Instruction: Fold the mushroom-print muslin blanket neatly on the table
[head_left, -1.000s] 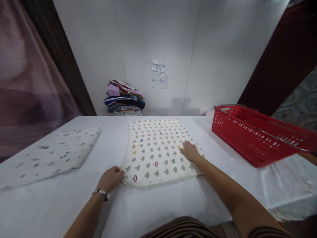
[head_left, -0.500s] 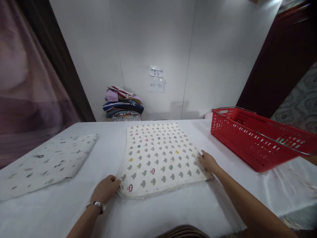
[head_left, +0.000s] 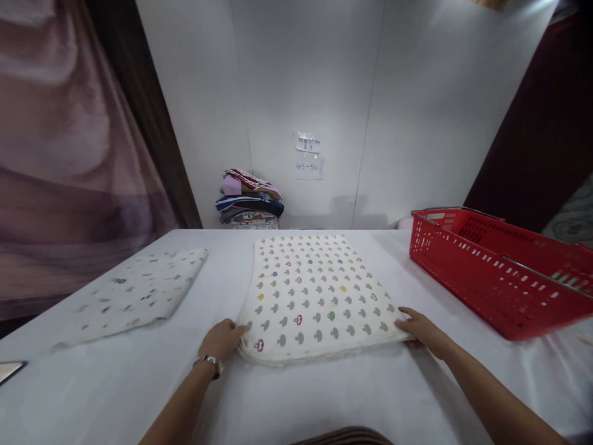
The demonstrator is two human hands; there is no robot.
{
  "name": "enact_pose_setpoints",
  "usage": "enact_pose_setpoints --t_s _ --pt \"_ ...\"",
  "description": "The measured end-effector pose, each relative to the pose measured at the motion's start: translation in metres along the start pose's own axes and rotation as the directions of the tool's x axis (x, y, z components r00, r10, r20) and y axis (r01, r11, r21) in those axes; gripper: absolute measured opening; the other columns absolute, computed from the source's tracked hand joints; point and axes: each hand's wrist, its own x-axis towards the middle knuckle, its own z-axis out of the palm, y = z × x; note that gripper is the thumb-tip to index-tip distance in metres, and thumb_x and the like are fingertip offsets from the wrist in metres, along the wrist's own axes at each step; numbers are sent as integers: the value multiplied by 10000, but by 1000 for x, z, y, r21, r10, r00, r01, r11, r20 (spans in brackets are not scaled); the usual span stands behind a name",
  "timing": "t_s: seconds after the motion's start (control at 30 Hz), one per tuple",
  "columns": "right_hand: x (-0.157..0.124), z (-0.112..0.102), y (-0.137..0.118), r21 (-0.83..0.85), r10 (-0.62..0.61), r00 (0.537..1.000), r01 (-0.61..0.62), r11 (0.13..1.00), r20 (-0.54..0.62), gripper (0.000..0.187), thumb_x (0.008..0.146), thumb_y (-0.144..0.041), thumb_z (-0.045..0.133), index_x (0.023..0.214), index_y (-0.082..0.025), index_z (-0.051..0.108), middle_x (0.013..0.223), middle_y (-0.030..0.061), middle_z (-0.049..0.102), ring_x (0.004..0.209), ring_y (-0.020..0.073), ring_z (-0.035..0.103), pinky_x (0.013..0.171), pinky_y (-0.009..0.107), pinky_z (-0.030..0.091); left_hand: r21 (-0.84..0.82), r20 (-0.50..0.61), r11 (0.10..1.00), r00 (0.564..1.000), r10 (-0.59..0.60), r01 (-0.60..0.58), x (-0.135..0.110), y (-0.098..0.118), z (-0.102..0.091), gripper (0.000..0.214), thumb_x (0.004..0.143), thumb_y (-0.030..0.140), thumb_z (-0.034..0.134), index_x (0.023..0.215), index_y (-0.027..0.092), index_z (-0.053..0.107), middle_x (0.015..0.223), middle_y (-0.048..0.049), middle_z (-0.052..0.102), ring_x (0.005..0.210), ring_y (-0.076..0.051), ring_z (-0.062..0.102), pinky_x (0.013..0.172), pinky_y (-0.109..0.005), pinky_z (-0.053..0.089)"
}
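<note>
In the head view, a white table [head_left: 301,395] is backed by a pale panelled wall [head_left: 315,74]. A layered, squarish mushroom-printed cloth [head_left: 315,303] is laid mid-table, its near corners pinched in the fingers of the left hand [head_left: 221,340] and right hand [head_left: 425,332]; it is flanked by a perforated red basket [head_left: 456,275], right, and a second printed cloth [head_left: 139,300], left.

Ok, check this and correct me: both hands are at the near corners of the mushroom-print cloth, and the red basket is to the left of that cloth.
The side is wrong: in the head view, the red basket is to the right of the mushroom-print cloth. The left hand and right hand are indeed at its near corners.
</note>
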Motion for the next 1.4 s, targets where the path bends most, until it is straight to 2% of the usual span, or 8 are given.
enact_pose_setpoints --t_s 0.23,0.4,0.53,0.63,0.77,0.83,1.17,1.4 --pt "33 -59 24 26 33 999 -34 999 43 655 691 -429 627 1281 -192 467 804 66 655 634 186 600 528 279 466 -337 182 938 983 -19 80 -42 17 25 273 780 395 517 597 200 464 429 26 487 450 -143 500 474 -245 315" --pt "63 -80 35 -331 17 995 -50 942 -101 568 696 -412 585 1199 -150 548 908 163 655 772 284 633 628 382 508 -599 401 755 916 -6 267 -81 29 50 306 718 442 588 622 203 423 428 65 428 374 -94 418 396 -218 197" --pt "29 -18 5 -546 -407 896 254 798 -176 485 741 -397 510 1164 -172 578 1124 180 595 1115 330 529 900 463 456 -689 450 647 893 26 328 -90 32 52 342 648 471 640 664 193 442 492 50 489 387 -78 425 373 -203 147" --pt "-36 70 -27 -356 -591 802 579 733 87 458 820 -497 425 1197 -275 557 1237 88 563 1164 279 504 979 431 429 -722 469 594 882 41 356 -90 34 48 331 623 447 647 685 184 456 526 36 527 392 -66 426 368 -195 121" --pt "-104 167 -62 -233 -736 471 882 411 486 636 738 -571 563 1326 -368 432 1333 24 492 1212 331 438 1040 477 348 -769 504 498 860 84 402 -89 37 47 297 595 418 631 662 165 491 510 36 514 373 -55 403 366 -196 72" --pt "-113 195 -72 -235 -766 390 921 312 511 627 749 -500 566 1337 -346 409 1265 46 539 1123 331 494 968 466 402 -782 528 456 840 123 425 -89 38 47 282 582 406 619 647 151 519 510 29 514 374 -50 395 370 -196 51" --pt "-109 216 -70 -292 -905 270 941 174 330 257 667 -142 449 886 -241 540 807 48 618 718 251 574 618 359 460 -713 614 495 783 99 497 -70 32 40 270 620 360 670 688 111 591 526 -20 577 385 -101 498 337 -175 247" --pt "-115 203 -87 -92 -909 322 947 309 265 70 671 -244 434 720 -270 477 705 -2 574 629 201 568 520 290 443 -793 489 374 869 -81 481 22 54 20 189 719 187 695 839 63 619 712 -92 661 617 -186 625 542 -283 506"
